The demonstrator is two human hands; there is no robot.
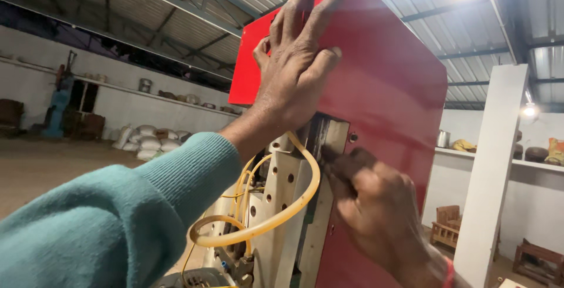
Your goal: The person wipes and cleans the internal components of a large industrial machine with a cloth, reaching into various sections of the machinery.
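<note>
My left hand point(294, 68) lies flat, fingers spread, against the red panel point(382, 82) of the machine before me. My right hand point(376, 206) reaches its edge beside the yellow hose point(276, 220); fingers blurred, so I cannot tell their grip. I judge I'm steadying the panel; next calls for a firm hold.

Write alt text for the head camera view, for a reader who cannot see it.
A person's left hand presses flat against a red machine panel while the right hand reaches into the opening at its edge. Yellow tubing loops out of the cream perforated frame below, inside a large shed with white sacks by the far wall.
</note>
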